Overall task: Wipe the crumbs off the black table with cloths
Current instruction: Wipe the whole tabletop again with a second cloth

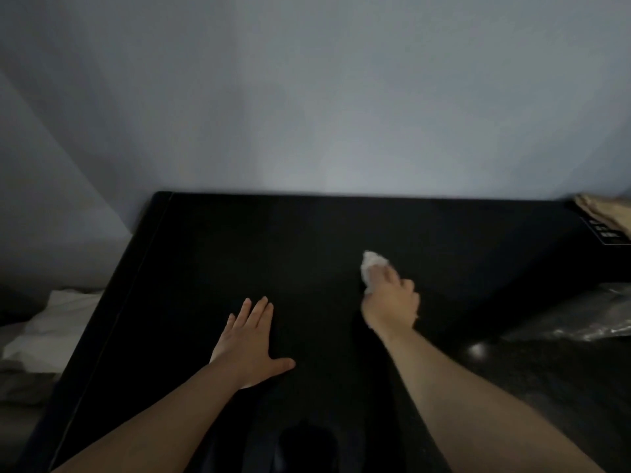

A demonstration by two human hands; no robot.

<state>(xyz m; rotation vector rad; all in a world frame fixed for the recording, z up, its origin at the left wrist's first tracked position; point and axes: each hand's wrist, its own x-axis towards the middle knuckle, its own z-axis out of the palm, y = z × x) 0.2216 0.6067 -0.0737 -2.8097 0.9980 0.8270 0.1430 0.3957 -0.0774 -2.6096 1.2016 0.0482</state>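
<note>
Where the black surface (pixel 273 240) meets a pale wall at 12 o'clock, two bare hands rest upon it. Left hand (pixel 251 339): at 9 o'clock of the surface's middle, palm down, fingers straight, thumb splayed, holding nothing. Right hand (pixel 392 302): at 3 o'clock, fingers curled round a crumpled white cloth (pixel 370 264), which touches the surface at that hand's 11 o'clock. Clear plastic (pixel 587 319) lies farther out at 3 o'clock. Crumbs cannot be made out.
</note>
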